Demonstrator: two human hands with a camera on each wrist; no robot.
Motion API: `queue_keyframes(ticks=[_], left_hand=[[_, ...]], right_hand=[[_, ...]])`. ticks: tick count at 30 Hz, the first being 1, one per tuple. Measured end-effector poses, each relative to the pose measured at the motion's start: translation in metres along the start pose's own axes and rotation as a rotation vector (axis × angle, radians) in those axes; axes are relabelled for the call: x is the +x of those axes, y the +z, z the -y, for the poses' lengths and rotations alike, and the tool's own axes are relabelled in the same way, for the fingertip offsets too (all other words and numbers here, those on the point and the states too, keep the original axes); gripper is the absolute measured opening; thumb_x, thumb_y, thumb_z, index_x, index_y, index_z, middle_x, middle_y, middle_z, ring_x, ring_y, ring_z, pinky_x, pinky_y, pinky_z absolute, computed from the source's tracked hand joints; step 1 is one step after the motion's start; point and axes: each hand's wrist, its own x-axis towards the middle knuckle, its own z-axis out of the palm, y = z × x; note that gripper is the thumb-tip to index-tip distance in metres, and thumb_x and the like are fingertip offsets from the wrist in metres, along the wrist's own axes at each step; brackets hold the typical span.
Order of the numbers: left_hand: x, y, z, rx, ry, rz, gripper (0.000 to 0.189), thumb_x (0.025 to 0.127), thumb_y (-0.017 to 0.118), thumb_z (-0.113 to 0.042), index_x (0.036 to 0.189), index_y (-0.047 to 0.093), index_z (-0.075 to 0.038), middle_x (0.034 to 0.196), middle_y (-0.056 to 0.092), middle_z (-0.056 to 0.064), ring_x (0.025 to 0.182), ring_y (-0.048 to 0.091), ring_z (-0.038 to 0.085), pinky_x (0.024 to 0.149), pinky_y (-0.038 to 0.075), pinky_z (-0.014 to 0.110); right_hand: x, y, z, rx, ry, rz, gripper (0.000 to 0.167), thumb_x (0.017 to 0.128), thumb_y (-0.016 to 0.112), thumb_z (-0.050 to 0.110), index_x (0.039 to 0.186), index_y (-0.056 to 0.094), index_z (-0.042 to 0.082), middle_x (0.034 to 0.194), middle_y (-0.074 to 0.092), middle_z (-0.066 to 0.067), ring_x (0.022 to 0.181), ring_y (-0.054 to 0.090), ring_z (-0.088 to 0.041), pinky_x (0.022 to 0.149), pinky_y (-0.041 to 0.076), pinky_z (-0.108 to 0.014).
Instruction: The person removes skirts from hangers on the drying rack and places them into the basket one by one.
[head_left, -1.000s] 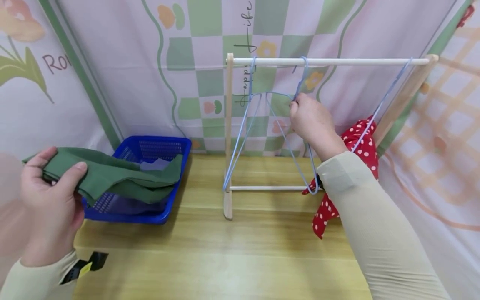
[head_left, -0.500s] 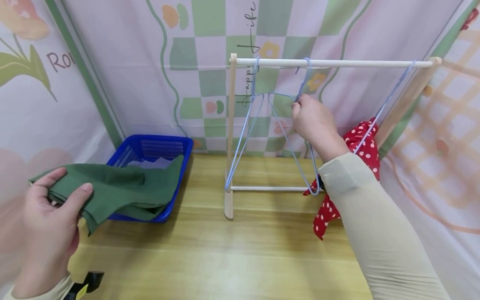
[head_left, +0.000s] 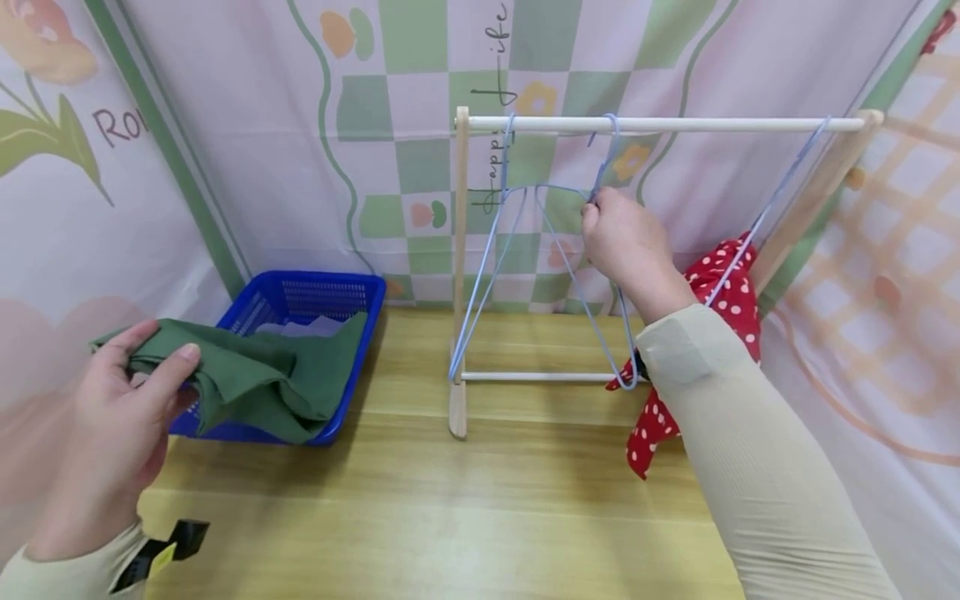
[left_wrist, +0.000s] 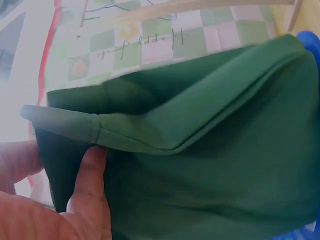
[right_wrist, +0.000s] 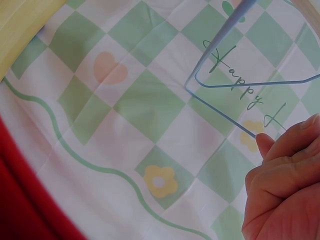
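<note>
My left hand [head_left: 123,417] pinches one end of a green cloth [head_left: 315,375] between thumb and fingers, while the rest droops over the blue basket [head_left: 330,287]. In the left wrist view, the green cloth [left_wrist: 210,175] shows a folded, seamed edge near the thumb. On the rack, my right hand [head_left: 626,246] holds a blue wire hanger [head_left: 603,171] just below its hook, which is over the top bar. The right wrist view shows the hanger wire [right_wrist: 220,112] running into the curled fingers. Another blue hanger [head_left: 487,246] hangs to its left.
The rack has a white top bar [head_left: 697,125] and wooden posts [head_left: 461,250]. At its right end a red polka-dot cloth [head_left: 727,271] hangs on a third hanger, partly behind my right sleeve. Greyish-purple fabric [head_left: 307,327] lies in the basket. Printed curtains surround the wooden tabletop [head_left: 450,517].
My left hand has shifted slightly right toward the basket, and the green cloth has bunched and sagged further over it. My right hand stays at the hanger.
</note>
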Motion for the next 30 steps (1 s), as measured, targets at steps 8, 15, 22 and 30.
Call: queue_keyframes(ticks=[8,15,22,30], left_hand=[[0.019,0.003,0.004,-0.107,-0.063,0.054,0.091,0.104,0.053,0.006,0.165,-0.012,-0.006,0.137,0.042,0.005,0.107,0.072,0.010,0.085,0.061,0.023],[0.041,0.014,0.006,-0.044,-0.128,0.127,0.095,0.104,0.055,0.003,0.164,-0.019,-0.007,0.128,0.050,0.005,0.106,0.071,0.007,0.087,0.060,0.021],[0.065,0.023,0.013,0.001,-0.184,0.171,0.075,0.103,0.058,0.002,0.160,0.009,0.000,0.122,0.054,0.007,0.103,0.071,0.008,0.088,0.060,0.022],[0.087,0.030,0.026,0.161,-0.306,0.185,0.100,0.105,0.058,-0.005,0.160,-0.025,-0.002,0.158,0.026,0.034,0.096,0.071,0.000,0.088,0.058,0.018]], right_hand=[[0.001,0.001,-0.001,0.005,-0.002,0.001,0.049,0.112,0.027,0.034,0.130,0.058,0.001,0.110,0.066,-0.021,0.103,0.062,-0.042,0.093,0.049,-0.061],[0.001,0.001,-0.002,-0.001,-0.001,-0.009,0.048,0.112,0.029,0.033,0.128,0.059,0.001,0.112,0.066,-0.023,0.105,0.063,-0.044,0.094,0.048,-0.063],[0.002,0.001,-0.002,-0.004,-0.001,-0.011,0.047,0.112,0.029,0.033,0.127,0.059,0.001,0.112,0.066,-0.023,0.105,0.063,-0.044,0.095,0.048,-0.063],[0.003,0.002,-0.001,-0.006,0.004,-0.004,0.047,0.112,0.029,0.034,0.128,0.059,0.001,0.112,0.067,-0.023,0.105,0.063,-0.043,0.093,0.048,-0.063]])
